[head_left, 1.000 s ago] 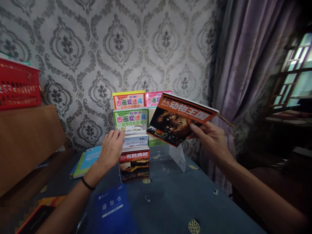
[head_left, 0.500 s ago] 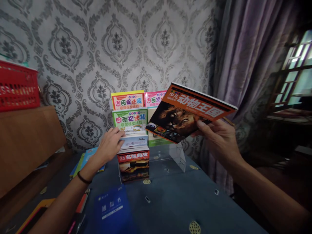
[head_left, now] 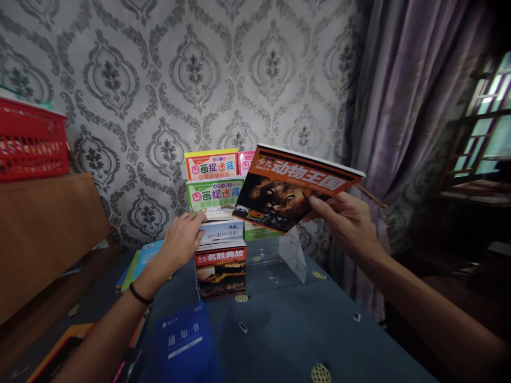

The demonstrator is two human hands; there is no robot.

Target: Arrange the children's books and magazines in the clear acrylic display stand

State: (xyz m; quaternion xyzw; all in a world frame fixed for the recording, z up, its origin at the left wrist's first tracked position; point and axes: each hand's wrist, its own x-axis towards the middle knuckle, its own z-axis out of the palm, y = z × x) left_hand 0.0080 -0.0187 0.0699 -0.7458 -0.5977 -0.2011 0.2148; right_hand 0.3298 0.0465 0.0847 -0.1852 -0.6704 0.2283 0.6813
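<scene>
My right hand [head_left: 343, 218] grips a children's picture book with a lion cover [head_left: 279, 192] by its lower right edge, thumb on the front. The book is tilted in the air before the upper right of a clear acrylic book rack [head_left: 295, 258]. At the rack's left side, my left hand [head_left: 184, 239] has its fingers curled over the edge of a light-blue book [head_left: 222, 231]; its fingertips are partly hidden. Below that stands a red-titled book [head_left: 222, 271] in the front tier. Behind are a green book [head_left: 213, 192], a red and yellow book [head_left: 211, 166] and a pink book [head_left: 245, 162].
A blue booklet [head_left: 184, 343] lies on the dark tablecloth [head_left: 271, 340] in front. More books [head_left: 141, 260] lie at left, near a wooden box [head_left: 51, 229] under a red basket [head_left: 32, 141]. A patterned wall stands behind, a curtain [head_left: 395, 133] at right.
My right hand has brought the lion book left and slightly down, closer to the rack, covering more of the pink book. My left hand stays at the light-blue book.
</scene>
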